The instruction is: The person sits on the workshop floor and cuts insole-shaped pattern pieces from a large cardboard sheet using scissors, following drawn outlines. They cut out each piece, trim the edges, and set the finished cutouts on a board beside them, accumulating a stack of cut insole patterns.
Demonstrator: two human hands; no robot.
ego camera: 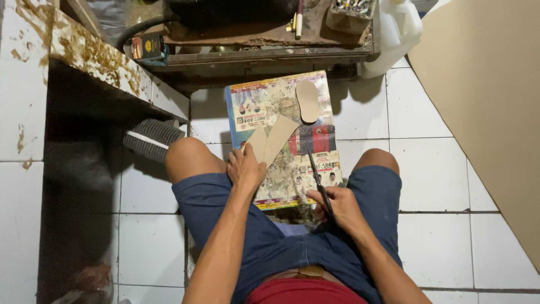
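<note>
The person is sitting low with knees apart, a worn printed board (284, 135) lying on the white tiled floor (433, 169) between them. The left hand (246, 167) is pinching the near end of a tan cardboard strip (271, 139), fingers closed over its lower edge; the rest of the strip is angling up across the board. The right hand (337, 207) is wrapping around the handles of a pair of scissors (318, 179), fingers curled tight, with the blades pointing away and slightly left over the board's lower right part. From here I cannot tell whether the blades are apart or together.

The risk I am seeing is with those blade tips: they are lying near the left hand, and the bare thighs are sitting just beside the board on both sides. A slip of the strip in that light pinch could swing the scissors towards the fingers or a leg. The strip could also crease where it is being gripped.

An oval, sole-shaped cardboard cutout (307, 100) is resting higher on the board, well apart from both hands. Both forearms are reaching forward and down from the lap, elbows tucked in, the left wrist bending over the inner left knee.
</note>
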